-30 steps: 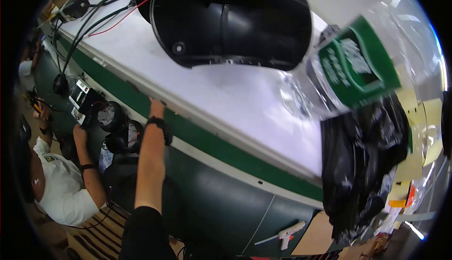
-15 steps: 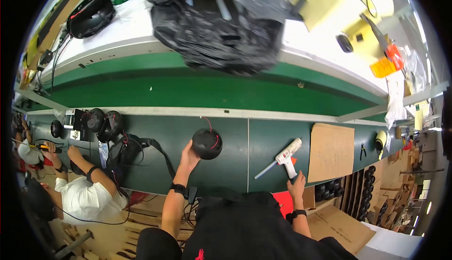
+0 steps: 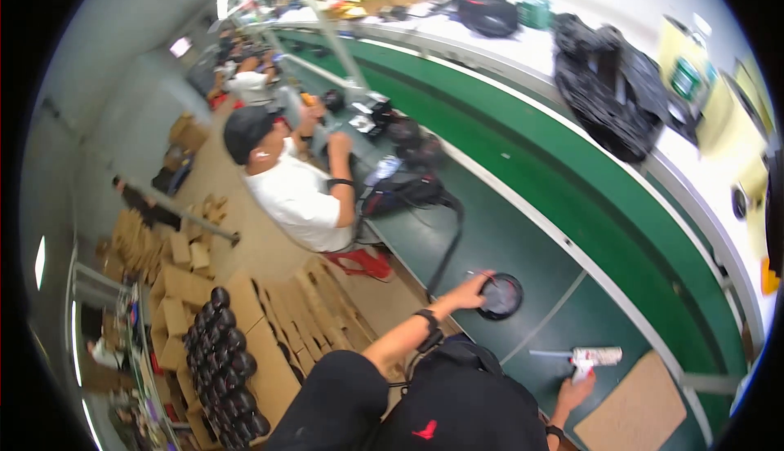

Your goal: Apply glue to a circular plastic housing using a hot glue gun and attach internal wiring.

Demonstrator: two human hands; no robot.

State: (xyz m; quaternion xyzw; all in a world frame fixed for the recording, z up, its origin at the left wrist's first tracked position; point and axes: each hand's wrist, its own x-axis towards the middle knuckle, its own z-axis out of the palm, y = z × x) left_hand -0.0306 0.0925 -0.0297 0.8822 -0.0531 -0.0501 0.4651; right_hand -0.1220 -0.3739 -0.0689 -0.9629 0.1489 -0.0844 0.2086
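My left hand [image 3: 470, 292] grips a black round shell [image 3: 513, 306] by its left side, over the green work surface [image 3: 535, 255]. The shell shows a dark ring-shaped rim with a greyish middle; blur hides its details. Nearer my body on the right, my right hand [image 3: 576, 391] is closed around the lower handle of a white glue gun [image 3: 598, 357]. A pale glue stick or nozzle-like rod [image 3: 549, 353] points left from the gun. Beside the right hand lies a brown cardboard sheet [image 3: 637, 406].
A black bag with a strap [image 3: 400, 194] lies up the bench, by a co-worker in a white shirt [image 3: 298, 198]. Many black round shells [image 3: 224, 361] are stacked on cardboard at lower left. A black plastic bag [image 3: 608, 84] hangs over the upper shelf.
The view has swung left, bringing the co-worker and floor into sight. The shell in my left hand now shows its ring-shaped side. My right hand holds the gun's handle more fully.
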